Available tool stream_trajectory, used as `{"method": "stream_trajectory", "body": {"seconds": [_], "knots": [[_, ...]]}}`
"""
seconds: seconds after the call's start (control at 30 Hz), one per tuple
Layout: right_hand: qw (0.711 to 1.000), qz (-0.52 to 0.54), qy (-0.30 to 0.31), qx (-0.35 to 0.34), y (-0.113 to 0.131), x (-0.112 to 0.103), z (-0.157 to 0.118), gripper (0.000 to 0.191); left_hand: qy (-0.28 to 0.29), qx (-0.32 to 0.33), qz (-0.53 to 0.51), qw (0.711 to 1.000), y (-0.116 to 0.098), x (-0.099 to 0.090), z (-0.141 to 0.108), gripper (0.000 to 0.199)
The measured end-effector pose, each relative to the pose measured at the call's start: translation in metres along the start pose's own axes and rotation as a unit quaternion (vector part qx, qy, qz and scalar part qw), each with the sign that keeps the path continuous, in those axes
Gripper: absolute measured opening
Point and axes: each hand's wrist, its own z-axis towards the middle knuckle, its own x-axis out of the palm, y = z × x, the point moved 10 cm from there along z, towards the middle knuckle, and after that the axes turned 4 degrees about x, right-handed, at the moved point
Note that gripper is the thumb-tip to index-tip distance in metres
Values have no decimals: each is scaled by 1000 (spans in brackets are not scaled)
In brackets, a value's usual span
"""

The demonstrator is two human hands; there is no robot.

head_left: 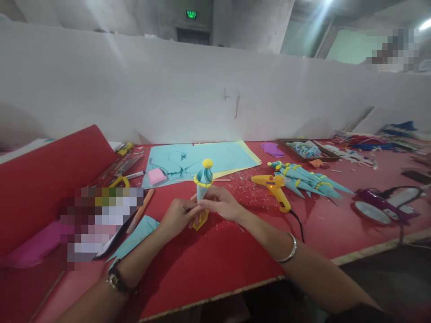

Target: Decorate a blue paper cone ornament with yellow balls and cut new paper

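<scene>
Near the middle of the head view, a light-blue paper cone stands upright between my hands. Its rim carries a bumpy yellow trim, and a yellow ball sits on top. My left hand pinches the lower part of the cone from the left. From the right, my right hand closes around the same cone, with thumb and fingers meeting the left fingertips. A yellow angular piece shows just below the fingers; its kind is unclear. The cone's lower end is hidden by my fingers.
A yellow glue gun lies right of my hands, its black cord trailing frontward. Behind it rest several finished blue cones. Blue paper sheets lie at the back. A purple device stands right; a phone, blurred out, lies left.
</scene>
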Motion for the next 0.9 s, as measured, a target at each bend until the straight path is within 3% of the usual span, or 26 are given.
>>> {"method": "stream_trajectory", "body": {"seconds": [0.13,0.27,0.57,0.73,0.9], "knots": [[1000,0,-12,3,0,0,1,22,1,5,12,1000,-2,1,2,38],[997,-43,-68,-4,3,-8,0,25,-29,17,35,999,-2,-5,3,36],[982,-169,-84,-28,8,-13,-1,25,-56,21,12,998,-1,-10,3,28],[961,-273,-14,-45,6,6,-2,22,-113,31,-87,989,-3,-15,1,34],[948,-312,34,-56,6,19,-3,23,-198,-11,-93,976,3,-29,-4,31]]}}
